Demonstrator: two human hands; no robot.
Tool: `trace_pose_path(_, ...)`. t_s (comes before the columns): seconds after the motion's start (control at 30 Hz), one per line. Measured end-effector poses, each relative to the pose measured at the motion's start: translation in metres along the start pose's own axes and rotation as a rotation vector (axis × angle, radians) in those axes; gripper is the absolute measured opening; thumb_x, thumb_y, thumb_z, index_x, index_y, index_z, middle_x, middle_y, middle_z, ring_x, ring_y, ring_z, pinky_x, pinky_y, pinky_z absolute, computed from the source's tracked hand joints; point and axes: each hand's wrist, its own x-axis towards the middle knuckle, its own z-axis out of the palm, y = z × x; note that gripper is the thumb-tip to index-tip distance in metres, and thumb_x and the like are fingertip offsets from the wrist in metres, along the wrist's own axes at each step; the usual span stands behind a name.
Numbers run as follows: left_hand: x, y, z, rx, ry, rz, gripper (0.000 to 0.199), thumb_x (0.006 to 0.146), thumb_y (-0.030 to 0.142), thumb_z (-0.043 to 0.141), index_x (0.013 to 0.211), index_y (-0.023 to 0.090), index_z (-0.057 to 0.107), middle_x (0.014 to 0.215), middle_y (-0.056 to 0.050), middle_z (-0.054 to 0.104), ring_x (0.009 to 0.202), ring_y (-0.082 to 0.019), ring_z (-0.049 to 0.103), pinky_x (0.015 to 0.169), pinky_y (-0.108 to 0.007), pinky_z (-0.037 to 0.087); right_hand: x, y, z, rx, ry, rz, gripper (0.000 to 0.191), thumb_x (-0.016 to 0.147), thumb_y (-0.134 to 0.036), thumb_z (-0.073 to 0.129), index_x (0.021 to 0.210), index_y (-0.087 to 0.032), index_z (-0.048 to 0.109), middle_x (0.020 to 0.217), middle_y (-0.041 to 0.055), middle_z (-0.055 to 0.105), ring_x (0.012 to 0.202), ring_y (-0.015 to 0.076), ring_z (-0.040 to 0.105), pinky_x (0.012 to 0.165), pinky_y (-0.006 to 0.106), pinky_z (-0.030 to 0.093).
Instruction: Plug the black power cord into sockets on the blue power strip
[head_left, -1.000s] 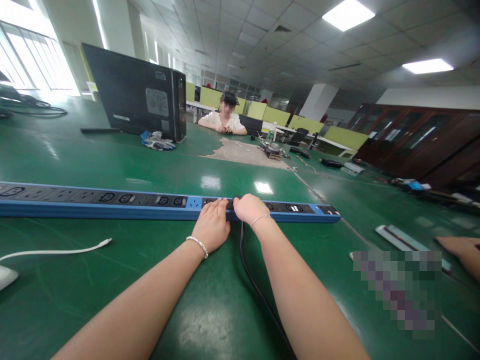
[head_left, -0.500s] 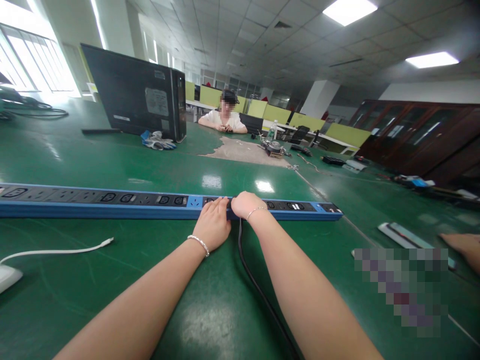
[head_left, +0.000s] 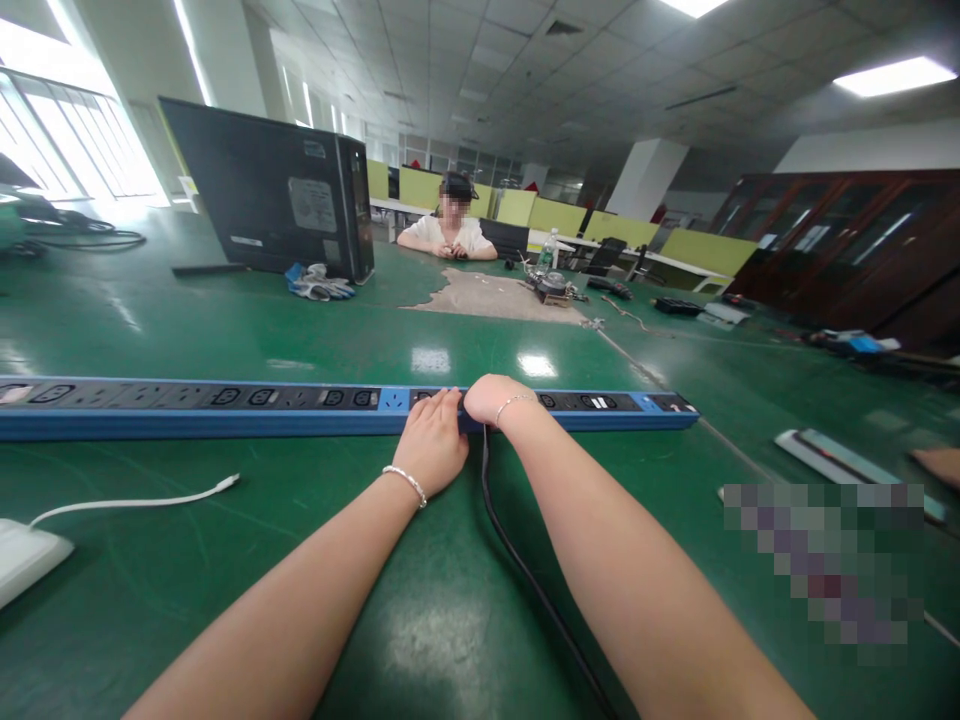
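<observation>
A long blue power strip [head_left: 315, 424] with black and blue sockets lies across the green table [head_left: 345, 570]. My left hand [head_left: 433, 435] rests on the strip near its middle, fingers wrapped over the top and thumb at the front side. Just right of it, my right hand [head_left: 491, 400] is closed at the end of a black cable [head_left: 517, 565], against the sockets. The plug itself is hidden by the fingers. From under my right hand the cable runs down between my forearms.
A white cable [head_left: 142, 505] and white device lie at the left. Behind the strip stand a black computer case [head_left: 270, 190] and gloves [head_left: 319, 283]. A person [head_left: 450, 235] sits across the table. At the right are a long pale object [head_left: 855, 470] and part of another hand.
The view has shifted slightly, so the strip and table objects appear a little to the right. Both hands keep their places on the strip. The other hand at the right edge shows less.
</observation>
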Motion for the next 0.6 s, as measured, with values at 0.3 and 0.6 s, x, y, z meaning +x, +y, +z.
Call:
trace_pose_path(0.3,-0.001,-0.002,0.002,-0.006,0.001,0.002,0.059,0.074,0.018,0.047,0.131,0.008,0.037,0.13,-0.018,0.052,0.126,-0.025,0.042,0.104,-0.044,0.033,-0.014,0.003,0.011,0.059,0.079,0.05,0.034,0.081,-0.025,0.045,0.103,-0.013,0.069,0.11,0.0191,0.065,0.1,0.024,0.063,0.082,0.033,0.047)
trace_pose_path(0.6,-0.001,0.002,0.0,0.003,-0.013,-0.012,0.057,0.074,0.017,0.046,0.129,0.006,0.039,0.129,-0.017,0.053,0.126,-0.025,0.042,0.106,-0.042,0.03,-0.005,0.003,0.007,0.009,0.027,-0.013,0.035,0.079,-0.022,0.046,0.104,-0.014,0.069,0.109,0.0182,0.065,0.102,0.0264,0.062,0.081,0.035,0.048)
